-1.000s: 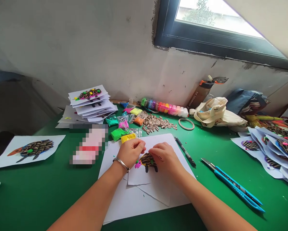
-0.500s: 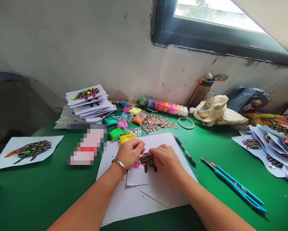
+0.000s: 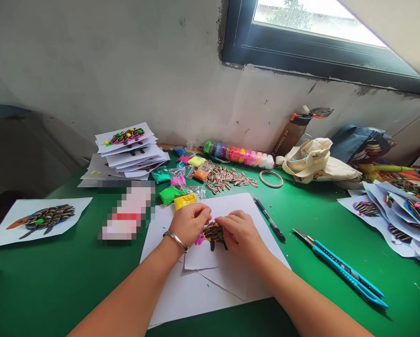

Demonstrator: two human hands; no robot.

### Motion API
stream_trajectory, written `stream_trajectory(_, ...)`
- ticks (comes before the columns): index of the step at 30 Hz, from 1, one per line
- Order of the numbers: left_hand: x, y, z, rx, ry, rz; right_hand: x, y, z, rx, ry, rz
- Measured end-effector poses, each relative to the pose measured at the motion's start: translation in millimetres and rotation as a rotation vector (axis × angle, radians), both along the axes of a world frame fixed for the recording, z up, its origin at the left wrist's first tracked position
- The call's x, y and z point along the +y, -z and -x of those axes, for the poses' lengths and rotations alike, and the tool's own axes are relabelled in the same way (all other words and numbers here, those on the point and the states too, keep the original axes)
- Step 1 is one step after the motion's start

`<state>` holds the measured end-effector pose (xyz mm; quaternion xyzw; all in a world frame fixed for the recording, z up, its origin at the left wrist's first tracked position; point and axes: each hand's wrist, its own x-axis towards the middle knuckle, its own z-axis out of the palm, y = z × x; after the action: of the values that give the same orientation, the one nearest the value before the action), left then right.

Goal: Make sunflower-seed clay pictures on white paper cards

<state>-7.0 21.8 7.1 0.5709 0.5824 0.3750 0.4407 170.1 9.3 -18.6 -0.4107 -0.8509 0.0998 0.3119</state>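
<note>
My left hand (image 3: pixel 191 223), with a metal bangle at the wrist, is closed in a pinch above the upper left of a small seed-and-clay animal picture (image 3: pixel 213 231). Whatever its fingertips hold is hidden. The animal has a body of striped sunflower seeds, a pink clay head, a yellow neck and dark legs, on a white paper card (image 3: pixel 199 262). Over its right part rests my right hand (image 3: pixel 243 234), index finger stretched to the top of the seeds and thumb apart, covering the rear. Larger white sheets (image 3: pixel 175 304) lie beneath the card.
Bags of coloured clay (image 3: pixel 170 194), a sunflower seed pile (image 3: pixel 227 179) and a tape roll (image 3: pixel 271 178) lie beyond the sheets. To the right are a pen (image 3: pixel 270 220) and a blue utility knife (image 3: pixel 343 269). Stacked pictures (image 3: pixel 129 159) stand back left, more pictures (image 3: pixel 392 210) at right.
My right index finger has shifted slightly left over the top of the seeds, and the right hand covers a little more of the animal's rear. My left hand keeps its pinch.
</note>
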Motion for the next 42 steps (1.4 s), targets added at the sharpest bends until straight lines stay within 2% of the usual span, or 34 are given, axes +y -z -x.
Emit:
stream_trajectory(6, -0.4, -1.3, -0.7, 0.006, -0.008, 0.013, -2.0, -3.2, -1.4, -0.036, 0.035, -0.084)
stream_trajectory(11, 0.1, -1.8, -1.0, -0.013, -0.016, 0.021, -0.7, -0.7, -1.0, -0.026, 0.023, -0.068)
stream_trajectory(15, 0.6, -2.7, -2.0, -0.014, -0.021, 0.018, 7.8, -0.4, -15.8, 0.058, 0.045, -0.055)
stream_trajectory(21, 0.3, -3.0, -0.5, 0.020, -0.028, 0.006, 14.1, -8.0, -39.2, -0.069, 0.194, 0.189)
stream_trajectory(23, 0.0, -4.4, 0.0, 0.023, -0.032, 0.001, 12.1, -9.7, -37.5, -0.128, 0.200, 0.214)
stream_trajectory(28, -0.7, -10.3, 0.0, 0.062, -0.067, -0.048, 9.4, -6.2, -28.1, -0.203, 0.225, 0.135)
stream_trajectory(34, 1.0, -11.1, 3.7, 0.085, -0.083, -0.085, 15.6, 3.1, -29.4, -0.132, 0.235, 0.132)
stream_trajectory(42, 2.7, -16.7, 9.2, 0.102, -0.151, -0.085, 9.5, -6.3, -30.0, -0.156, 0.158, 0.162)
